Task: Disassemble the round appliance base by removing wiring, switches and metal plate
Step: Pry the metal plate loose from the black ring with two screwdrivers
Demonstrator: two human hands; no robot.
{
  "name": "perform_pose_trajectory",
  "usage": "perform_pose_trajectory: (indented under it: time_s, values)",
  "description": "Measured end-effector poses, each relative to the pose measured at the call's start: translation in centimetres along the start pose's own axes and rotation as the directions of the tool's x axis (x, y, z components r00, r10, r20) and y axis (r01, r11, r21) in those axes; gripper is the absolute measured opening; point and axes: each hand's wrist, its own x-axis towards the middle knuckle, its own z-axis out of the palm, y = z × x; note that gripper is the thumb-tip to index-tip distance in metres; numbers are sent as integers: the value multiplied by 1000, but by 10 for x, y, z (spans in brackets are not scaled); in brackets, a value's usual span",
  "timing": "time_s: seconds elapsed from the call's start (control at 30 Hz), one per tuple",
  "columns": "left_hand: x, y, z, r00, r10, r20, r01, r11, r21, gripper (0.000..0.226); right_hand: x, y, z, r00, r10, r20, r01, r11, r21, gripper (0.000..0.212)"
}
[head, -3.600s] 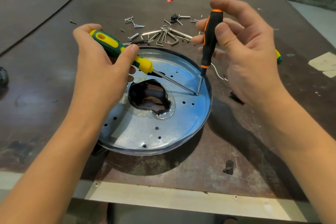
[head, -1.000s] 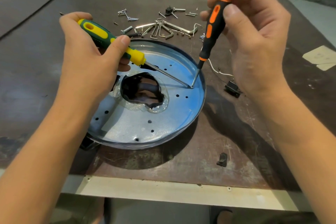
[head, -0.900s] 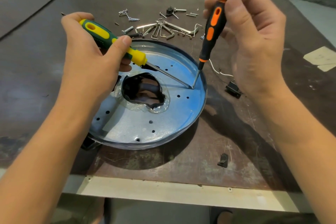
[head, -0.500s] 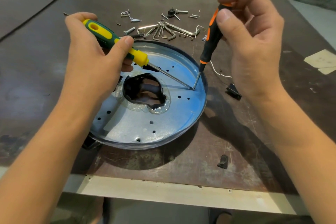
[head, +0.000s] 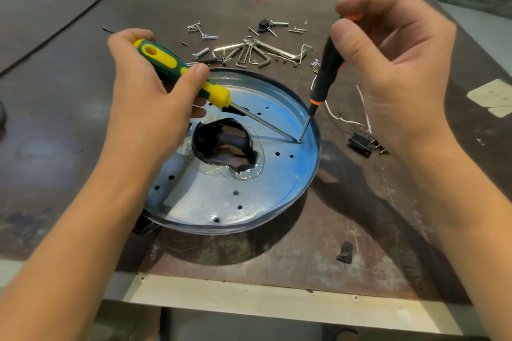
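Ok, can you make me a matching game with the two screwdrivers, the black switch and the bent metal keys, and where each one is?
1 yellow-green screwdriver
2 black-orange screwdriver
3 black switch
4 hex keys

A in the right hand
B beyond the metal plate
C in the left hand
D right of the metal plate

Pairs: 1-C, 2-A, 3-D, 4-B.

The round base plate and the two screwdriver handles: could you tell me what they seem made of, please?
Round base plate: probably plated sheet steel; it is glossy, mirrors blue light and has punched holes.
Green-and-yellow handle: moulded plastic, perhaps rubbery, with matte two-colour bands.
Black-and-orange handle: likely plastic too, with a smooth, dull sheen.
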Motion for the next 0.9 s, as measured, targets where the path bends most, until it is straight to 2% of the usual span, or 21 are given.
perform_pose_trajectory:
  time_s: [0.13, 0.3, 0.47, 0.63, 0.67, 0.8, 0.9]
  values:
    - [0, 0, -1, 1000, -1, 3, 1, 1000, 5, 47, -1, 1, -3, 999, 31, 44, -35, 997, 70, 27]
    - [0, 0, 0, 1000, 1, 12, -1, 1000, -4, 47, 0, 0, -1, 998, -25, 61, 27, 999, -41, 24]
    - [-1, 1, 0, 1000, 1, 5, -1, 1000, 8, 47, -1, -1, -6, 988, 109, 110, -121, 987, 107, 32]
    - [-2, 2, 0, 1000, 5, 9, -5, 1000, 12, 46, 1, -3, -7, 982, -73, 173, 81, 996, -42, 27]
    - [-1, 2, 0, 1000, 4, 9, -4, 1000, 11, 46, 1, -2, -7, 980, -83, 182, 91, 995, -36, 28]
    - [-1, 1, 0, 1000, 6, 6, -6, 1000, 15, 46, -2, -2, -7, 989, 6, 147, -22, 994, 104, 36]
    - [-1, 1, 0, 1000, 13, 10, -13, 1000, 19, 45, -1, -5, -5, 990, -59, 125, 60, 998, -2, 19]
